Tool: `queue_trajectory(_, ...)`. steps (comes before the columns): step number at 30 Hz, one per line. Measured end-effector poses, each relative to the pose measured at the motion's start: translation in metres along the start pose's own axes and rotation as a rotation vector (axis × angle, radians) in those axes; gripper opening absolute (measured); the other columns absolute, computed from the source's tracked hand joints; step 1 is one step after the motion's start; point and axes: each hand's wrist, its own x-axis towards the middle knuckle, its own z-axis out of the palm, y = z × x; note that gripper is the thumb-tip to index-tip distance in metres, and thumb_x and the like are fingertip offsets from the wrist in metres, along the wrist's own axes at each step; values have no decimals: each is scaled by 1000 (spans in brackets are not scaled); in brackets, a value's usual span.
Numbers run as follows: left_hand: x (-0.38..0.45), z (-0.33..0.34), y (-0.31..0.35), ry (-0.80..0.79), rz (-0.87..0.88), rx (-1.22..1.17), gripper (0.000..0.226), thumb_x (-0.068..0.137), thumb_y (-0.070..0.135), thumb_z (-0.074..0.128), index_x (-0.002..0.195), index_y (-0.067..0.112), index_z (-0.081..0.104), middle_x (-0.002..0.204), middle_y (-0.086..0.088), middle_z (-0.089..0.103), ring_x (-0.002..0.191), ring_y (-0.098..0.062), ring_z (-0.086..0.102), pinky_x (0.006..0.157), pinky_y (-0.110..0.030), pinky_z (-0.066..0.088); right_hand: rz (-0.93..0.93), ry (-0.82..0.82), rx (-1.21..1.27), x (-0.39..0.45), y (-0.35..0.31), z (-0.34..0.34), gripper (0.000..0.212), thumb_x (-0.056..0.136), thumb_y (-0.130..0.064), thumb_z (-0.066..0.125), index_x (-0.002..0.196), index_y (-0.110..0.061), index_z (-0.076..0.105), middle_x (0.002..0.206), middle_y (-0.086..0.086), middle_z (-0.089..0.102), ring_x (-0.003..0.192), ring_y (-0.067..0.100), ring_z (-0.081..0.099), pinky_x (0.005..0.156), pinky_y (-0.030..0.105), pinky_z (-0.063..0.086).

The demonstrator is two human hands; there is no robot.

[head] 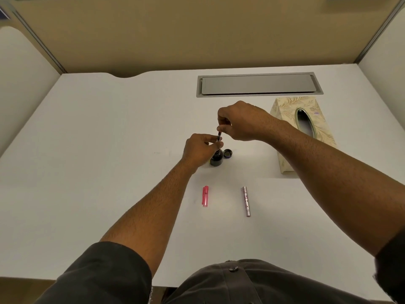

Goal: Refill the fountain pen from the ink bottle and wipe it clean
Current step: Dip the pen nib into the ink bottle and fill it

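Both hands pinch a slim dark pen section (219, 136), upright over the round glass ink bottle (216, 159): left hand (200, 149) low, right hand (242, 121) apparently at its top.

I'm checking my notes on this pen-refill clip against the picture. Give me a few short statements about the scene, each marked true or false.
1. The ink bottle stands open, its cap on the desk beside it. True.
2. The left hand rests flat on the desk. False: it pinches the pen section above the bottle.
3. The right hand pinches the upper end of the pen section. True.
4. The pink cap lies inside the tissue box. False: it lies on the desk, nearer the person.
5. The silver barrel stands upright. False: it lies flat.
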Motion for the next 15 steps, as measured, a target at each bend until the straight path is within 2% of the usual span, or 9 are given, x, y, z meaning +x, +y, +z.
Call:
queue_trajectory(6,-8,2,2,94,85,99,32,83,34,72,110,18,71,116,1,67,104,-13,59,81,-22,42,78,90,164,-24,2,7,16,93,-33,59,99,-19,61,95,-1,67,84,17,60,65,29,43)
queue_trajectory(10,-12,6,0,140,146,175,26,82,38,72,104,22,73,94,5,64,82,-8,55,65,-16,37,124,149,273,-42,-1,19,14,91,-31,62,98,-19,62,92,-1,69,81,15,62,65,25,46)
queue_trajectory(12,-15,9,-3,136,165,204,25,83,39,71,104,26,74,90,7,65,80,-9,58,65,-17,39,143,178,317,-51,-3,26,13,90,-29,64,96,-19,62,89,-2,69,74,12,60,59,22,40)
queue_trajectory(15,-18,11,-6,114,152,154,26,84,32,71,109,25,73,100,5,72,85,-8,64,69,-12,44,181,245,415,-67,-7,41,11,88,-29,66,91,-21,60,81,-7,65,62,6,54,54,20,37)
